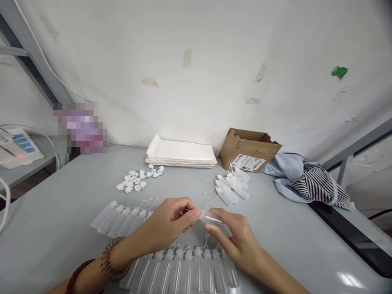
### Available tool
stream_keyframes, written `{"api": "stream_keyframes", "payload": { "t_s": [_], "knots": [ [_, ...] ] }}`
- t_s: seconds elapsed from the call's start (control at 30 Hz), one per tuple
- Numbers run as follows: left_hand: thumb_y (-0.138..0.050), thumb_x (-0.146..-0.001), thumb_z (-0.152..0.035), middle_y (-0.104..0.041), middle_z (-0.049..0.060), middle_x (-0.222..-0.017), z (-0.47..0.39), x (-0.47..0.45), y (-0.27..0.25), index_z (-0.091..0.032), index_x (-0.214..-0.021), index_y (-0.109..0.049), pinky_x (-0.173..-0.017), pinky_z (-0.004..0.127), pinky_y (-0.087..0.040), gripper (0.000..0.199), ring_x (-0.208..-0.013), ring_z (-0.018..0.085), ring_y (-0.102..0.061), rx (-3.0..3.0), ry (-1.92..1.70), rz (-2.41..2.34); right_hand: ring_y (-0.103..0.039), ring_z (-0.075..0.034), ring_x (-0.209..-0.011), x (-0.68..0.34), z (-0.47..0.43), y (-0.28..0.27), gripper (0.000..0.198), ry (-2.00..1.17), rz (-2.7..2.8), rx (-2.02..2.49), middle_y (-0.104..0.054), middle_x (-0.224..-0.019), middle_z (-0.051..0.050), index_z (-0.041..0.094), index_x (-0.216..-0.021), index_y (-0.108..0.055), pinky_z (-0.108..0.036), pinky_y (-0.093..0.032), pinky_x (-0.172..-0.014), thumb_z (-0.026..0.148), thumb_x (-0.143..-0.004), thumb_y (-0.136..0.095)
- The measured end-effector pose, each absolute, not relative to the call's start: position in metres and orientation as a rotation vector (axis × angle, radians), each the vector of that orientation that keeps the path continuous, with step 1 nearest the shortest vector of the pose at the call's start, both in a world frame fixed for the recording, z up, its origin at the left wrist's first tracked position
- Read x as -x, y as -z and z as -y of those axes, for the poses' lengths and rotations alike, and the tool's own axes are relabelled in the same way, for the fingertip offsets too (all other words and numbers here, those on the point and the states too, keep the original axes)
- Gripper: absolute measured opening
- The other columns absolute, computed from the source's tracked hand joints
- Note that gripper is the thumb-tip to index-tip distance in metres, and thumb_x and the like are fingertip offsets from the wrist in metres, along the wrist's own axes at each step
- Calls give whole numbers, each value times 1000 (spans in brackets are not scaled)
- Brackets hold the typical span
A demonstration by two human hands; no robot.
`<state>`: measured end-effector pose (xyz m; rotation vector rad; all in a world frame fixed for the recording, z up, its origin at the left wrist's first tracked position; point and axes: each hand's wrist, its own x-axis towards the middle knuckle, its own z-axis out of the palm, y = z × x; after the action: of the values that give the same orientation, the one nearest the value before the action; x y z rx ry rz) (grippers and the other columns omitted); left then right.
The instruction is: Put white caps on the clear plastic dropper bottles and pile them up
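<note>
A small translucent plastic squeeze bottle (213, 218) lies across between my two hands. My right hand (234, 232) is closed round its body, with thumb and fingers on opposite sides. At the neck end, my left hand (177, 216) pinches with thumb and forefinger, hiding the tip. Below my hands is a row of similar bottles (179, 271), several with thin bent tubes at the top. Another row of bottles (121, 218) lies left of my left hand, partly behind it. Loose white caps (134, 181) are scattered behind that row. Beyond my right hand is a small pile of bottles (231, 188).
White padded envelopes (183, 153) are stacked against the wall, beside an open cardboard box (248, 149). A striped and blue cloth bundle (306, 177) and a long black object (352, 237) lie on the right of the grey table (294, 245). A white device (21, 147) stands far left.
</note>
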<state>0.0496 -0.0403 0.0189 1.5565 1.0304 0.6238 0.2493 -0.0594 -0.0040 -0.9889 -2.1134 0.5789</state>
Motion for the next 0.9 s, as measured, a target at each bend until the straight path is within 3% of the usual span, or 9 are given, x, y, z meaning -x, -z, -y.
{"api": "stream_keyframes", "payload": {
  "t_s": [0.07, 0.13, 0.33, 0.67, 0.9],
  "knots": [
    [-47, -88, -46, -52, -2, -58, 39, -50, -17, -16, -65, -54, -56, 24, -43, 38, -53, 11, -49, -1434, -570, -973, -57, -15, -56, -251, 58, 9, 17, -142, 2193, 881, -65, -71, -7, 11, -101, -56, -25, -45, -51, 24, -94, -48],
    [-46, -87, -50, -50, -3, -55, 39, -51, -17, -15, -62, -53, -52, 24, -43, 43, -48, 10, -47, -1277, -519, -914, -57, -16, -57, -251, 57, 11, 16, 101, 2212, 820, -65, -71, -8, 10, -105, -53, -26, -46, -52, 19, -93, -49],
    [-49, -85, -52, -44, -5, -52, 41, -51, -17, -15, -59, -51, -47, 22, -41, 45, -43, 9, -41, -1089, -458, -872, -49, -15, -51, -249, 56, 9, 15, 318, 2249, 754, -59, -62, -4, 9, -105, -53, -26, -41, -47, 16, -93, -47],
    [-39, -91, -49, -51, -2, -57, 40, -50, -15, -15, -66, -57, -54, 23, -39, 46, -53, 11, -46, -1477, -451, -901, -45, -13, -49, -253, 61, 5, 22, -20, 2253, 834, -49, -61, 0, 13, -104, -54, -23, -37, -45, 25, -97, -38],
    [-32, -96, -33, -51, -1, -64, 45, -53, -9, -17, -68, -50, -61, 25, -36, 37, -60, 13, -46, -2071, -621, -1003, -54, -14, -63, -251, 60, 2, 19, -569, 2111, 887, -59, -75, -2, 18, -97, -59, -23, -43, -57, 26, -96, -42]
  ]
}}
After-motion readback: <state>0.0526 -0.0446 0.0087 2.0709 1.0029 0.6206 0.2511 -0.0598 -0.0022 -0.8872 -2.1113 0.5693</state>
